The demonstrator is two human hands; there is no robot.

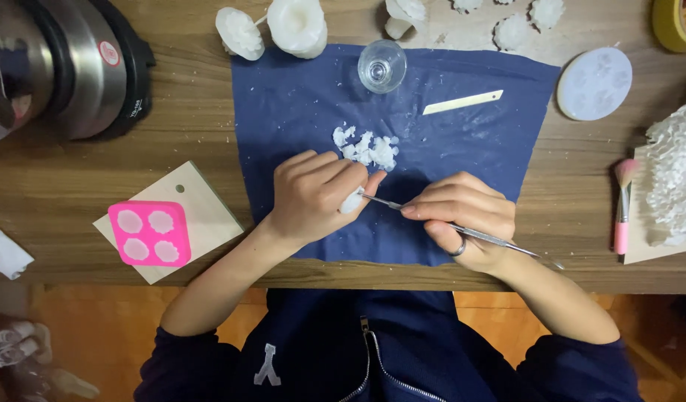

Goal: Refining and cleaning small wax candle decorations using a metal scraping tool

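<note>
The left hand (313, 195) is curled nearly shut around a small white wax piece (351, 202), pinching it between thumb and fingers so only its lower edge peeks out beside the thumb. Held low over the blue cloth (298, 112), it seems steadied there so any shavings land on the fabric, where a pile of white crumbs (367, 147) lies just above the hand. The right hand (466, 216) grips a thin metal tool (462, 230) like a pen, fingers closed tight on the shaft; its tip touches the wax piece at the left thumb. A pink mould (150, 232) rests on a wooden board (201, 205) to the left, well apart
</note>
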